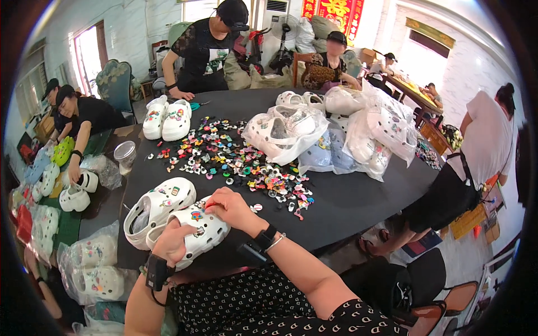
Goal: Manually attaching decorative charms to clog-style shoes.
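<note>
A white clog [212, 234] with holes lies tilted at the near edge of the black table, a few colourful charms fixed on its upper. My left hand [171, 244] is closed round its side near the heel. Over the toe, the fingers of my right hand [234, 210] are pinched on a small red shoe charm [210, 209], pressed against the clog's upper. How far the charm sits in a hole is hidden by the fingers. Touching it on the left, a second white clog [162, 205] carries several charms. Loose charms [216, 147] are spread in a heap beyond both shoes.
Bagged clogs [297, 130] are piled at the table's far right. Another white pair [167, 120] stands at the far left, near a clear plastic cup [125, 155]. More bagged shoes [96, 263] lie at the lower left. Other people work around the tables.
</note>
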Demonstrator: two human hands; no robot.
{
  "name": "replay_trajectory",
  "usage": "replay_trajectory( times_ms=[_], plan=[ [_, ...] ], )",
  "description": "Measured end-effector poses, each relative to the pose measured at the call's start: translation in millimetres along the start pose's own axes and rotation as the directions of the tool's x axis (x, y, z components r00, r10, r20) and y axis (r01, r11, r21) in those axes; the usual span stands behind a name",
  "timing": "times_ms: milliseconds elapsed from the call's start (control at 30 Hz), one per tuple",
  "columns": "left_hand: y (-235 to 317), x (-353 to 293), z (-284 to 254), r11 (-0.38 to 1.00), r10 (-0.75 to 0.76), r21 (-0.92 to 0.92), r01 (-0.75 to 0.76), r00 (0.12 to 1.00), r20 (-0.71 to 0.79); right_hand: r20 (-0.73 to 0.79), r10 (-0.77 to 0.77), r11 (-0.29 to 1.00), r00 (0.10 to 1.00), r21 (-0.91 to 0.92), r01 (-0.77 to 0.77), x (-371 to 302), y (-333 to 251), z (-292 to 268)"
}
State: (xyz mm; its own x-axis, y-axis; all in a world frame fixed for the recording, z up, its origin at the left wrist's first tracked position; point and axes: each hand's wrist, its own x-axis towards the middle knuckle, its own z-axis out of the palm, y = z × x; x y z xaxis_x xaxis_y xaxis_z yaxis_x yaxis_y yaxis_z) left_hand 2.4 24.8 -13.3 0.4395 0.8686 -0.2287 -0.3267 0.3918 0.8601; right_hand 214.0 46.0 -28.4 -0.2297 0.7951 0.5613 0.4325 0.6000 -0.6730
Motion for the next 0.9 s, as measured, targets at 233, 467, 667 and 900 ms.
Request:
replay_trajectory(
  times_ms=[233,467,667,900],
  plan=[
    [-2,-5,-1,0.998,0.059,-0.012,-0.061,0.992,-0.109,-0.078,0.073,0.997,0.994,-0.017,-0.075,-4,1,-26],
    [10,-3,21,0.991,0.011,-0.134,-0.030,0.991,-0.137,-0.182,0.069,0.847,0.981,-0.508,-0.154,-35,33,-73],
    [-2,-4,6,0.932,0.170,0.340,-0.128,0.981,-0.097,-0.090,0.094,0.962,0.991,-0.247,-0.114,-61,-4,-39],
    [0,-12,-21,0.733,0.185,0.680,-0.020,0.968,-0.171,0.007,0.128,0.978,0.992,-0.167,-0.126,-71,-41,16]
  ],
)
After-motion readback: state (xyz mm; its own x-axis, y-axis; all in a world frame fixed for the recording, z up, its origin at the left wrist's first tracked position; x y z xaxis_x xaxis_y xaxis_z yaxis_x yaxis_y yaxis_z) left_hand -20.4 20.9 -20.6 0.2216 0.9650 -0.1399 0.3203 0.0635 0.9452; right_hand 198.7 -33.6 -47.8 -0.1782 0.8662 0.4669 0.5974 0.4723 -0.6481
